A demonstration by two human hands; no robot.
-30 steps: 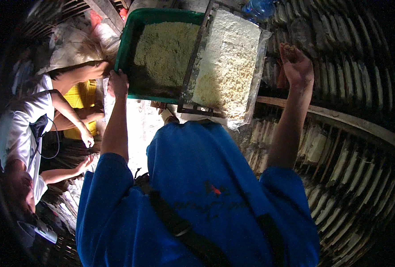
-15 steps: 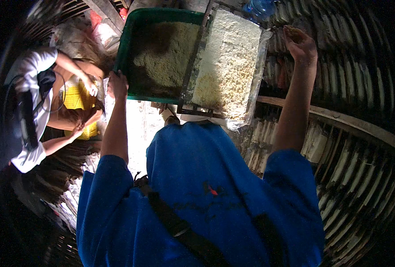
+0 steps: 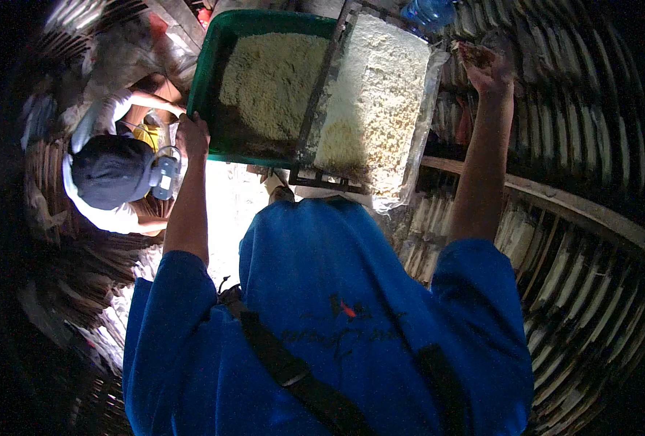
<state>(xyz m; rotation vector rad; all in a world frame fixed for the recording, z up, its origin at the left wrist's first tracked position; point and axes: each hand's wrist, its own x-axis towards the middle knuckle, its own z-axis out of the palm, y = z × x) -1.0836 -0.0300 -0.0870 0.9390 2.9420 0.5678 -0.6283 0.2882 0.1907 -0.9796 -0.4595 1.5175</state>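
My left hand point(image 3: 193, 136) is closed on the left rim of a deep green tub point(image 3: 197, 91). Pale yellow crumbly stuff point(image 3: 268, 83) is heaped inside, above a darker patch. Overlapping the tub's right side is a dark-framed tray point(image 3: 318, 94), lined with clear plastic and spread with more of the pale crumbs point(image 3: 370, 109), partly in bright light. Out beyond the tray's right edge, my right hand point(image 3: 488, 69) is raised palm up, its fingers curled around a brownish crumbly clump point(image 3: 479, 54). Motion and shade blur that hand.
On the left a co-worker in a dark cap point(image 3: 112, 171) bends close to my left forearm, beside a yellow crate point(image 3: 147, 134). Rows of pale upright slabs point(image 3: 584, 291) fill the right side, behind a wooden rail point(image 3: 555, 192). A blue clear plastic bottle point(image 3: 428, 13) lies behind the tray.
The co-worker has leaned forward, head now toward my left arm. The heap in the tub is more brightly lit. My right hand has turned slightly; my left stays on the rim.
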